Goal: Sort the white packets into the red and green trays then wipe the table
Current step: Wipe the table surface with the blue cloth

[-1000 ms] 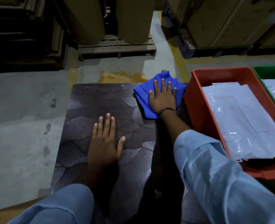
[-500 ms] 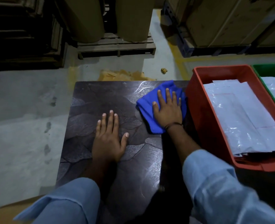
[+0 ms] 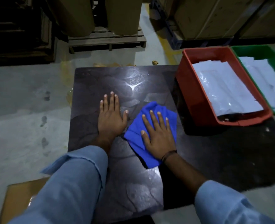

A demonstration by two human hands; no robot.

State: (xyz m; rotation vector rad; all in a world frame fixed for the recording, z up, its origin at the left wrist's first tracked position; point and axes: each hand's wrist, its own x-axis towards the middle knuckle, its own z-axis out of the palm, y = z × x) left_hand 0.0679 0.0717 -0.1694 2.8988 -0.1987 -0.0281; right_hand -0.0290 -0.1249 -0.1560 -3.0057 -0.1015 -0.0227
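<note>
So the sorting looks done as far as I can see: white packets (image 3: 225,88) are stacked in the red tray (image 3: 193,94) and more of them sit in the green tray (image 3: 259,52) right beside it, both off at the right end of the table (image 3: 91,81), and there's nothing loose on the dark top. That leaves wiping. My right hand (image 3: 159,135) is flat, fingers spread, pressing down on the blue cloth (image 3: 151,109) near the middle of the table, not really gripping it, just pinning it under the palm. My left hand (image 3: 111,120) is open and empty, flat on the surface just beside the cloth, more or less bracing me. Tips for doing this bit properly, imo: keep the whole palm on the cloth so it doesn't bunch up and slide out from under the fingers, since it's already kind of crumpled at the near corner. Work in overlapping strokes rather than random swirls, and lift the left hand out of the way so the patch under it gets done too. The strip next to the red tray is the easy one to miss, so I'd run the cloth right up along the tray wall without shoving the tray. The top is shiny with a glare spot near the far edge, which should help for spotting streaks.
</note>
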